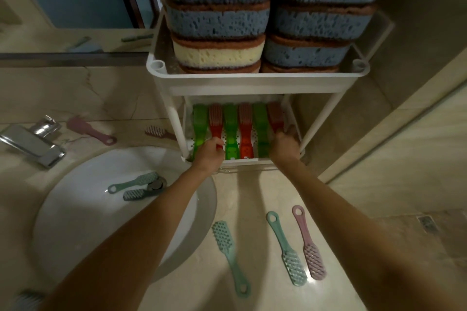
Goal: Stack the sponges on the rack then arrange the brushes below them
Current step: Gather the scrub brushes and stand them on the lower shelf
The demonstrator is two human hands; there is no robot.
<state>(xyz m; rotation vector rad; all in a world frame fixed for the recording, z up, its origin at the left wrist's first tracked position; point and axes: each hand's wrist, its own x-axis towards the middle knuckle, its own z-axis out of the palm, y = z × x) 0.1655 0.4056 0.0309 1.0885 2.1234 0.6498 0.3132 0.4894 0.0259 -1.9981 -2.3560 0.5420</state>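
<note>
Brushes (231, 255) lie loose on the bench (252, 197) nearest me, 2 teal + 1 pink, w/ 2 more in the sink (75, 222). Further in, left hand (208, 153) curls round a red brush handle (217, 131), prob. squaring it w/ the row on the lower shelf (249, 159). Right hand (285, 142) touches the end red brush (275, 115), grip unclear. Sponges (217, 17) sit stacked on the top tier (257, 78).
</note>
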